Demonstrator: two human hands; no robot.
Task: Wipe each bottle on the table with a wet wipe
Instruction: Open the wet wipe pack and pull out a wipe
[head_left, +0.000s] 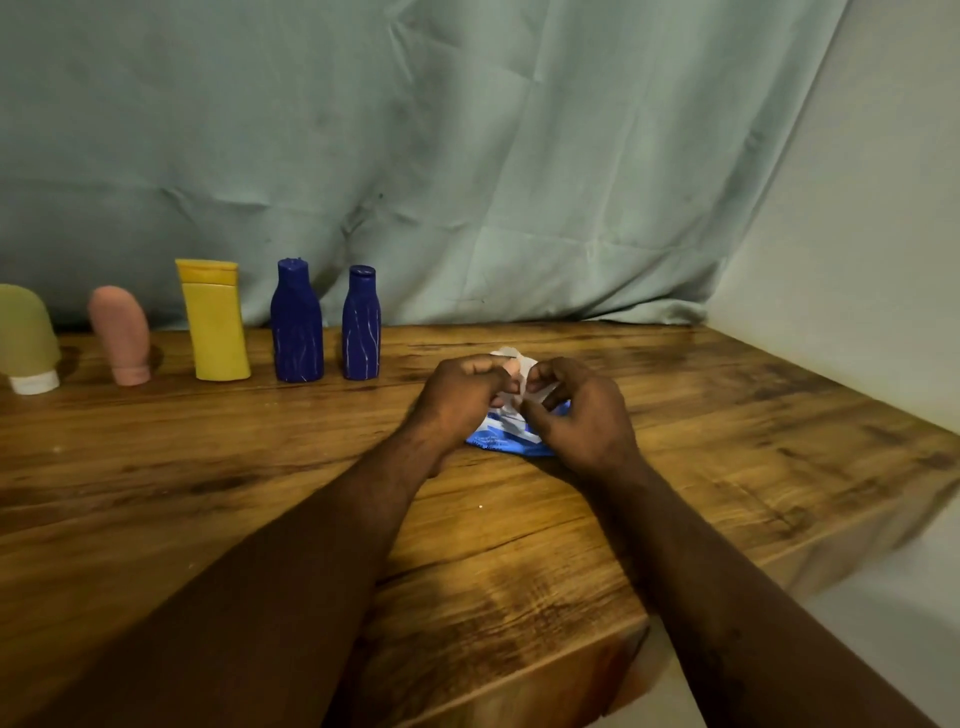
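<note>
Now the left hand (457, 395) and right hand (582, 415) are both pinching a white wipe (511, 358) above the blue packet (511, 441); pulling gently should avoid tearing it.

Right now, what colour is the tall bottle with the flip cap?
Yellow: the tall bottle is yellow all over, seen in the head view.

Wooden table (208, 467), creased pale-green cloth (467, 156) behind, white wall (883, 234) right, dim light.
</note>
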